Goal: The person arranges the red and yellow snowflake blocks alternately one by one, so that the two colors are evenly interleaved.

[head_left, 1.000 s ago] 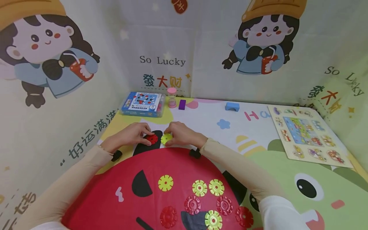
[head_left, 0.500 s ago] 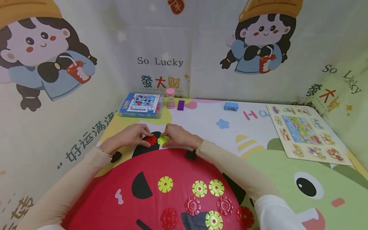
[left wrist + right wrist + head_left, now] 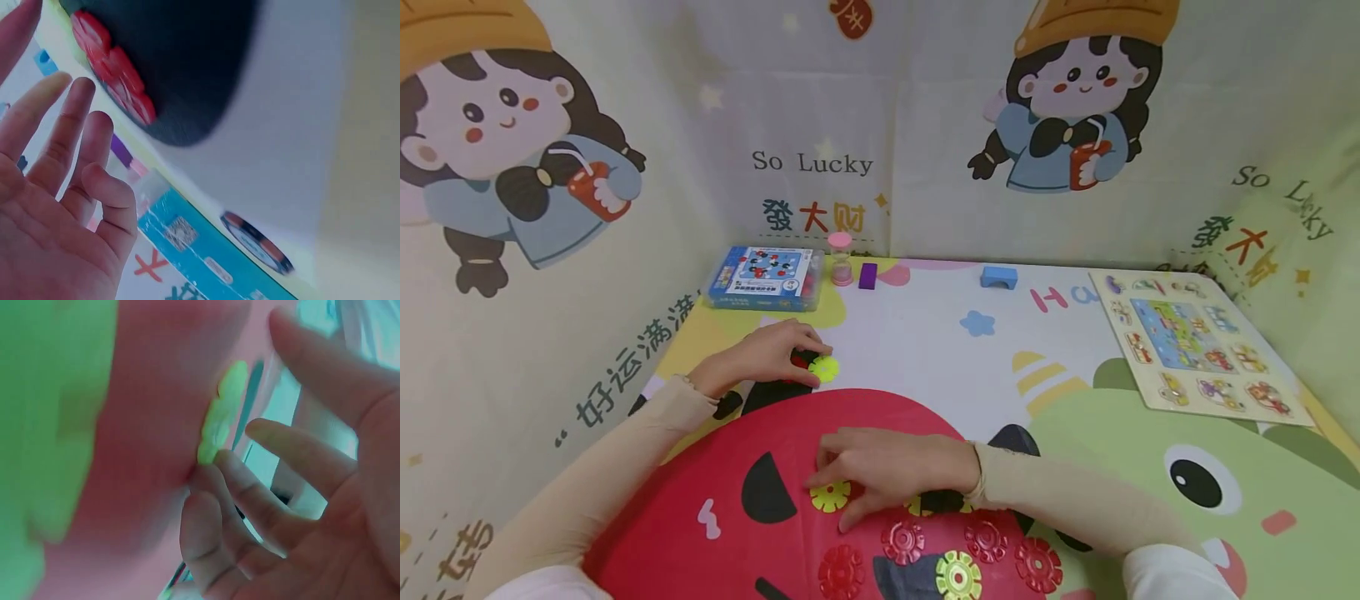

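In the head view my left hand (image 3: 771, 354) hovers at the far side, fingers spread around a red notched disc (image 3: 800, 360). Beside it lies a yellow notched disc (image 3: 824, 368). In the left wrist view the red disc (image 3: 114, 69) rests on a black printed patch, apart from the fingertips. My right hand (image 3: 887, 467) is over the red printed area, thumb and index finger apart on either side of another yellow disc (image 3: 830, 497). In the right wrist view that yellow disc (image 3: 222, 415) is near the fingertips; whether they touch it I cannot tell.
Several discs lie nearer, including a red one (image 3: 903, 542) and a yellow one (image 3: 958, 575). At the back stand a boxed set (image 3: 765, 277), a pink hourglass (image 3: 841, 260), a purple block (image 3: 868, 276) and a blue arch block (image 3: 999, 277). A puzzle board (image 3: 1198, 346) lies right.
My right hand has let go of the far yellow disc, which sits beside the red one, and moved nearer over another yellow disc. My left hand has shifted slightly right.
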### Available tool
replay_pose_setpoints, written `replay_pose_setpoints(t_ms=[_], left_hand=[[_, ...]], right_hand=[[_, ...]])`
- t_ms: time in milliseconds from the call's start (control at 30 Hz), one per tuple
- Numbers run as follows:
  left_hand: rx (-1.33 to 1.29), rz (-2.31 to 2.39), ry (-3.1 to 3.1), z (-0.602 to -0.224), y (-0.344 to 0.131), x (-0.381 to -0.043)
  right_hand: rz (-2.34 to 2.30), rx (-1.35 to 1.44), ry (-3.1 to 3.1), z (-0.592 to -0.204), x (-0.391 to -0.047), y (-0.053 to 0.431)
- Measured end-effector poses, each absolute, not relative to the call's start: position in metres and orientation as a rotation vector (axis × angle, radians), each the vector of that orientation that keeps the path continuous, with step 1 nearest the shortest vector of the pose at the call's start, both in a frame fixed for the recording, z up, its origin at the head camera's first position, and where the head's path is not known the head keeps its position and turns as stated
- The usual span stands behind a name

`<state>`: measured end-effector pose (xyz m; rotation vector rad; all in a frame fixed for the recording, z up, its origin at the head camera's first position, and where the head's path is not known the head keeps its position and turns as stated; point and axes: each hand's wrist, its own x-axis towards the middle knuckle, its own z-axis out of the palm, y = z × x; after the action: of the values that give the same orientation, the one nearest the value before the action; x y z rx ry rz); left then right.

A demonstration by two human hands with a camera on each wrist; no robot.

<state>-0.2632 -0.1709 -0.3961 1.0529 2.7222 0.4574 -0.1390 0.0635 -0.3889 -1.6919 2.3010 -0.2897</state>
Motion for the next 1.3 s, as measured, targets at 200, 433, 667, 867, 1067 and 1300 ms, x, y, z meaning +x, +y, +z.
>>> replay_pose_setpoints(t_ms=[200, 433, 667, 867, 1067, 1300], left_hand=[[1.044, 0.384, 2.709, -0.394, -0.164, -0.262], [1.027, 0.356, 2.718, -0.392, -0.161, -0.264], [1.016, 0.374, 2.715, -0.392, -0.161, -0.264], [1.015, 0.393, 2.697, -0.393, -0.159, -0.262], [1.013, 0.374, 2.702, -0.393, -0.159, -0.263], [1.006, 0.371, 2.699, -0.393, -0.159, -0.265]], right_hand=[[-0.261, -1.684, 2.378, -0.397, -0.128, 0.061], [-0.324, -1.601, 2.382, -0.396, -0.133, 0.067], [-0.387, -1.511, 2.427, -0.393, -0.132, 0.106], [-0.391, -1.508, 2.45, -0.391, -0.113, 0.145], [-0.228, -1.796, 2.455, -0.396, -0.085, 0.151], [-0.263, -1.748, 2.456, -0.397, -0.084, 0.144]])
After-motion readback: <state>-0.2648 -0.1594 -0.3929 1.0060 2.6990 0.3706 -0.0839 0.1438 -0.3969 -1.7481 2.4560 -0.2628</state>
